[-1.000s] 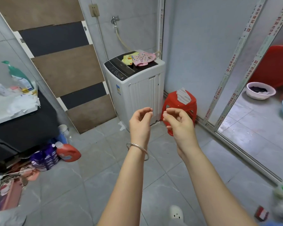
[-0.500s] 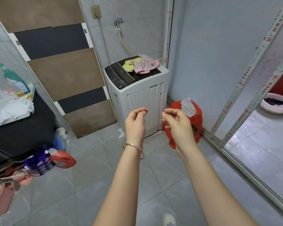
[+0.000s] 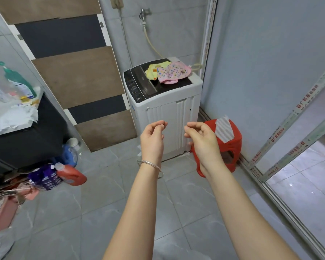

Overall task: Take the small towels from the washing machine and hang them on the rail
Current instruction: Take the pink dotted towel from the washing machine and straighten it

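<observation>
**Towels wait on the washer lid**

A pink dotted towel (image 3: 174,73) and a yellow towel (image 3: 154,70) lie overlapping on our washing machine (image 3: 163,102). Our left hand (image 3: 152,141) and right hand (image 3: 203,140) hover before it, fingers loosely curled, grasping nothing. A red stool (image 3: 231,149) stands just beside.

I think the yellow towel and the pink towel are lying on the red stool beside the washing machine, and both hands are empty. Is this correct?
Not quite. The head view shows the yellow towel and the pink towel lying on top of the washing machine, not on the red stool, which carries only a striped cloth. The left hand and right hand are indeed empty.
</observation>
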The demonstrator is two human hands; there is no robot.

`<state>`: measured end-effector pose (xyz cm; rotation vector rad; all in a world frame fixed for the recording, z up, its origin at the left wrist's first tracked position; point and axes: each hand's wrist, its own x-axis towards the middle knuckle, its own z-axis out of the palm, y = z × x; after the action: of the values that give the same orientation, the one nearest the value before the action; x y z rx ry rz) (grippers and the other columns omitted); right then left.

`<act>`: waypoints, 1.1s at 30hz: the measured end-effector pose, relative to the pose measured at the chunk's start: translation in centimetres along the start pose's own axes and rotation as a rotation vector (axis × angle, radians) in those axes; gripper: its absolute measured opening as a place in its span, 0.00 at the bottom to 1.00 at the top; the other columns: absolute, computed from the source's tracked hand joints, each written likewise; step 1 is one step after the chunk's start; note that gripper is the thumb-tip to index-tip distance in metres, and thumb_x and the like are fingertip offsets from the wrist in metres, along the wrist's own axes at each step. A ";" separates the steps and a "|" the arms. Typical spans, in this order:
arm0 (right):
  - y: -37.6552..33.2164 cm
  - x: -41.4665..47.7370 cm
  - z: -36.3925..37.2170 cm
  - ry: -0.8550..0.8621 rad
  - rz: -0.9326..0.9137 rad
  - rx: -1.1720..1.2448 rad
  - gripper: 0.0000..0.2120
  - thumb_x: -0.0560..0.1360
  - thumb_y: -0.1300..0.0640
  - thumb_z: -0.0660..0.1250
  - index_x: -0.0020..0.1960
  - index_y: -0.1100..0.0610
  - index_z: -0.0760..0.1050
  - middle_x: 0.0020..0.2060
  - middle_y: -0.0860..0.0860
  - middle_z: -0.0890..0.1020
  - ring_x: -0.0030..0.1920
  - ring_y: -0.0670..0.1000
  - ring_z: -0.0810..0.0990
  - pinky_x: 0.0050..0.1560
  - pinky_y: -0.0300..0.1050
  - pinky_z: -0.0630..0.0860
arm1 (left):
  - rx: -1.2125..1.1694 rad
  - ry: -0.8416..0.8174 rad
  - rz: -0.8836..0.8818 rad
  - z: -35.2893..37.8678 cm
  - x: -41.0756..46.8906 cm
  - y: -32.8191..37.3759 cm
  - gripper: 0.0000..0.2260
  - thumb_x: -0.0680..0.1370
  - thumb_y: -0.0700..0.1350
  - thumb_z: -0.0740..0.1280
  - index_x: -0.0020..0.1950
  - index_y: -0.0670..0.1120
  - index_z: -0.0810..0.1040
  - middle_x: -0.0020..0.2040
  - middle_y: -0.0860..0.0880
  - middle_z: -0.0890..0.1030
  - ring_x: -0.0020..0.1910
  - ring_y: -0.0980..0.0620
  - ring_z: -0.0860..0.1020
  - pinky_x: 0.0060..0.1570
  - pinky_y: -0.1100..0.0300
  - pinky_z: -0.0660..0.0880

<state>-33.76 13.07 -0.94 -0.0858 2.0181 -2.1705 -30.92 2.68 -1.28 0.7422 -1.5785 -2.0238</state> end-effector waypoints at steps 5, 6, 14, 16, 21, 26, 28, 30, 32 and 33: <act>0.4 3.0 1.0 -0.026 0.019 -0.018 0.05 0.75 0.60 0.64 0.51 0.55 0.74 0.41 0.48 0.78 0.44 0.45 0.77 0.49 0.44 0.73 | 0.017 0.007 -0.001 0.7 3.1 -0.1 0.10 0.77 0.37 0.59 0.42 0.48 0.77 0.48 0.49 0.81 0.58 0.50 0.77 0.58 0.55 0.71; 0.5 3.7 1.3 -0.029 0.021 -0.021 0.05 0.75 0.60 0.64 0.51 0.56 0.74 0.41 0.48 0.78 0.43 0.45 0.77 0.48 0.44 0.73 | 0.019 0.008 0.000 0.7 3.8 -0.2 0.10 0.77 0.37 0.59 0.42 0.48 0.77 0.49 0.48 0.81 0.58 0.50 0.77 0.58 0.55 0.72; 0.8 11.7 5.8 -0.016 0.023 -0.032 0.03 0.75 0.60 0.64 0.48 0.52 0.74 0.40 0.46 0.78 0.42 0.43 0.77 0.43 0.39 0.71 | -0.002 -0.019 -0.018 1.7 13.1 0.3 0.10 0.77 0.37 0.59 0.41 0.48 0.77 0.49 0.48 0.81 0.58 0.51 0.77 0.58 0.56 0.71; 0.4 14.3 7.5 -0.013 0.013 -0.036 0.04 0.75 0.59 0.64 0.47 0.51 0.74 0.40 0.46 0.78 0.42 0.42 0.77 0.43 0.37 0.71 | -0.002 -0.035 -0.018 1.9 16.1 0.9 0.10 0.77 0.37 0.59 0.42 0.48 0.77 0.49 0.48 0.80 0.57 0.51 0.77 0.57 0.57 0.71; -0.2 20.2 11.7 0.010 -0.004 -0.042 0.04 0.75 0.60 0.64 0.47 0.52 0.74 0.39 0.46 0.78 0.42 0.43 0.77 0.43 0.37 0.72 | 0.025 -0.070 -0.003 1.8 23.5 2.4 0.09 0.76 0.37 0.60 0.43 0.48 0.78 0.49 0.47 0.81 0.55 0.52 0.77 0.57 0.58 0.72; -0.2 25.1 14.9 0.041 -0.011 -0.030 0.05 0.75 0.59 0.65 0.45 0.49 0.74 0.40 0.46 0.78 0.43 0.44 0.77 0.43 0.38 0.72 | 0.042 -0.115 -0.001 2.0 29.8 2.9 0.09 0.77 0.38 0.59 0.51 0.43 0.79 0.47 0.50 0.81 0.54 0.52 0.78 0.54 0.60 0.72; 0.1 26.7 15.6 0.050 -0.001 -0.029 0.05 0.75 0.59 0.65 0.45 0.49 0.74 0.40 0.46 0.79 0.43 0.45 0.77 0.43 0.38 0.72 | 0.044 -0.121 -0.017 2.1 31.7 2.9 0.10 0.77 0.38 0.59 0.52 0.43 0.78 0.49 0.49 0.81 0.55 0.52 0.78 0.55 0.59 0.72; 0.4 28.2 16.0 0.066 0.015 -0.020 0.05 0.75 0.59 0.65 0.45 0.49 0.74 0.40 0.46 0.79 0.43 0.45 0.77 0.43 0.39 0.71 | 0.060 -0.129 -0.026 2.3 33.3 2.7 0.10 0.77 0.38 0.59 0.52 0.43 0.78 0.51 0.48 0.81 0.56 0.52 0.78 0.56 0.59 0.72; 0.5 29.8 16.3 0.076 0.030 -0.010 0.05 0.75 0.59 0.65 0.46 0.50 0.75 0.40 0.46 0.79 0.44 0.45 0.77 0.44 0.39 0.72 | 0.071 -0.137 -0.030 2.6 34.9 2.5 0.10 0.77 0.38 0.59 0.51 0.44 0.78 0.51 0.48 0.81 0.57 0.52 0.78 0.56 0.59 0.72; 0.6 30.6 16.5 0.078 0.036 -0.008 0.05 0.75 0.59 0.65 0.46 0.50 0.75 0.40 0.46 0.79 0.44 0.45 0.78 0.44 0.39 0.72 | 0.069 -0.135 -0.036 2.8 35.7 2.4 0.09 0.77 0.39 0.59 0.51 0.45 0.78 0.52 0.48 0.81 0.57 0.53 0.78 0.56 0.59 0.72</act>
<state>-61.10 -8.29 -2.56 0.0342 2.0526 -2.1763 -59.32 -19.22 -3.11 0.6763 -1.7293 -2.0940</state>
